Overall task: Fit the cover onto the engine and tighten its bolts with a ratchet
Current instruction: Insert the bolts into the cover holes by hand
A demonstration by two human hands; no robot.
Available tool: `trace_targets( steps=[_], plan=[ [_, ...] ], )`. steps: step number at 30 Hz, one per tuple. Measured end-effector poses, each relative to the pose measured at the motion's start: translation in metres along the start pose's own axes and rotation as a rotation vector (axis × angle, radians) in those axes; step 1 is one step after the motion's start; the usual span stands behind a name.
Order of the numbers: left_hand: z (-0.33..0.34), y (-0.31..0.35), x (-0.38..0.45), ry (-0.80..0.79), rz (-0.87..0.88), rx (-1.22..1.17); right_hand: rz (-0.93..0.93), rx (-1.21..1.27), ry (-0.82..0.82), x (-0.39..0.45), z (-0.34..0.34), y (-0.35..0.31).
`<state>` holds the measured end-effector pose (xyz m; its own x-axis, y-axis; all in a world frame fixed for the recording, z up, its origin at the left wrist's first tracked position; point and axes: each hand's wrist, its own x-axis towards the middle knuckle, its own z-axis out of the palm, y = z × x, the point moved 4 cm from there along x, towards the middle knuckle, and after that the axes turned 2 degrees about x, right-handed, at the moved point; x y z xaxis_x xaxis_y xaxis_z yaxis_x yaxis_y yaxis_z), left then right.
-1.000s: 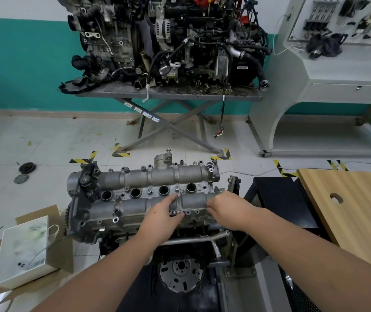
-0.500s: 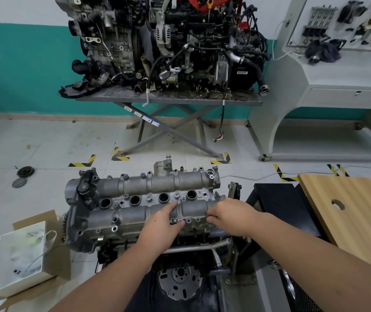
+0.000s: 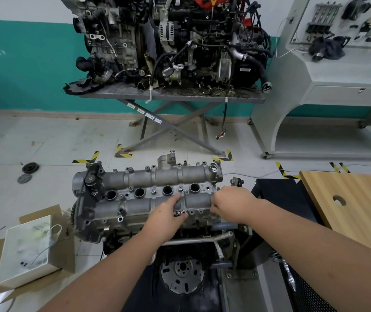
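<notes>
The grey metal cover sits on top of the engine, which stands low on a dark stand over the pale tiled floor. Along the cover's middle runs a row of four round holes, and small bolts stand in bosses around them.

Both hands rest on the near right part of the cover. The left hand lies on the near rail with its forefinger stretched toward the middle row and the other fingers curled down by a bolt hole; whether it pinches a bolt cannot be told. The right hand lies just beside it at the cover's right end, fingers curled down at the near edge; what it has hold of, if anything, cannot be told.

To the left on the floor a white box sits on flattened cardboard, and two dark round parts lie farther back. To the right is a wooden desk with a round hole in its top. Behind, a second, larger engine rests on a metal folding stand against a teal and white wall. Yellow and black tape marks the floor. A grey console with parts mounted on its panel stands at the right.
</notes>
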<state>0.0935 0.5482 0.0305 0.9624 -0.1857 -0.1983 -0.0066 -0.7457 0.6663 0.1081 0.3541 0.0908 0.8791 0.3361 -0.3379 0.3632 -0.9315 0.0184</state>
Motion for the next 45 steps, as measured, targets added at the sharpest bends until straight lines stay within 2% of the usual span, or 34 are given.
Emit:
trace_targets(
  steps=[2, 5, 7, 8, 10, 13, 16, 20, 25, 30, 34, 40, 45],
  plan=[
    [-0.004, -0.005, -0.001, -0.054, -0.011, -0.057, 0.028, 0.034, -0.018, -0.002, 0.001, 0.004],
    [-0.017, -0.017, -0.002, -0.076, -0.122, -0.363, 0.072, 0.14, 0.009, -0.005, -0.004, 0.011],
    [-0.035, -0.025, -0.002, -0.004, -0.207, -0.546, 0.092, 0.24, 0.103, -0.003, -0.014, 0.013],
    [-0.048, -0.027, -0.001, 0.056, -0.214, -0.563, 0.098, 0.277, 0.149, -0.002, -0.019, 0.012],
    [-0.077, -0.029, 0.0, 0.184, -0.165, -0.418, 0.094, 0.315, 0.187, 0.001, -0.022, 0.006],
    [-0.111, -0.035, 0.002, 0.256, -0.125, -0.24, 0.03, 0.225, 0.1, 0.007, -0.013, -0.011],
    [-0.124, -0.044, 0.002, 0.264, -0.144, -0.21, -0.06, 0.044, 0.114, 0.015, 0.002, -0.037],
    [-0.119, -0.05, -0.002, 0.252, -0.118, -0.23, -0.143, -0.028, 0.147, 0.029, 0.019, -0.066],
    [-0.135, -0.068, 0.0, 0.229, -0.101, 0.099, -0.132, -0.102, 0.121, 0.049, 0.019, -0.083],
    [-0.136, -0.077, 0.002, 0.057, -0.023, 0.553, -0.075, -0.225, 0.201, 0.061, 0.024, -0.11],
    [-0.123, -0.064, 0.004, -0.08, 0.088, 0.846, -0.092, -0.161, 0.215, 0.065, 0.029, -0.112],
    [-0.089, -0.033, 0.007, -0.148, 0.107, 1.142, -0.104, -0.171, 0.225, 0.063, 0.037, -0.111],
    [-0.071, -0.023, 0.013, -0.193, 0.109, 1.215, -0.099, -0.177, 0.206, 0.063, 0.036, -0.111]
  ],
)
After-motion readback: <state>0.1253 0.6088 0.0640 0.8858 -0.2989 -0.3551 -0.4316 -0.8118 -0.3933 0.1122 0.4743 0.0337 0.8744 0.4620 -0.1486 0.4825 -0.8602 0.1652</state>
